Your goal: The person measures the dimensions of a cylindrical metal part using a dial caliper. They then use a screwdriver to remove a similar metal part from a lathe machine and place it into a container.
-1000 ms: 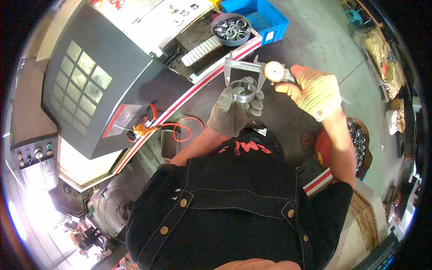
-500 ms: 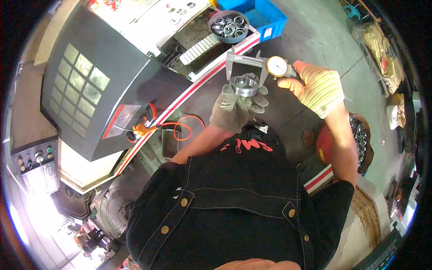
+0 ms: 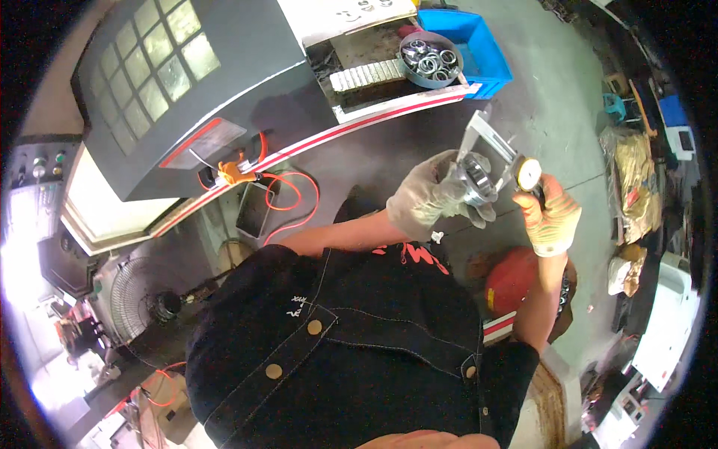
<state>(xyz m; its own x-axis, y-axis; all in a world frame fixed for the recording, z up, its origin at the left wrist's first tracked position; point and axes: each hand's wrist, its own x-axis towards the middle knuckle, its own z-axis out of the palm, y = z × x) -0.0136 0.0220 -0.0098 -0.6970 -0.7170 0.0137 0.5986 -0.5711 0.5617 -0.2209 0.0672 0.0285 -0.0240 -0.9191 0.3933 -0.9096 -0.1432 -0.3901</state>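
My left hand (image 3: 434, 193), in a grey work glove, is closed around a shiny metal ring (image 3: 476, 179) and holds it tilted on its side. In my right hand (image 3: 552, 215), gloved in yellow with orange and green stripes, is a dial caliper (image 3: 495, 136) with a round white dial. The caliper's jaws point up and to the left. One jaw reaches over to the ring's far side, close to the left fingers; whether it touches the ring I cannot tell.
Ahead, a round tub of metal rings (image 3: 431, 61) stands beside a blue crate (image 3: 486, 56). On the left are a dark machine cabinet (image 3: 194, 97), an orange air gun (image 3: 235, 173) with a coiled hose, and a fan (image 3: 138, 299). A red container (image 3: 512, 280) is below my right forearm.
Both hands have moved right and slightly down in the view, with the ring and caliper. The ring has tipped from nearly level onto its side, and the caliper has turned. The view has shifted too.
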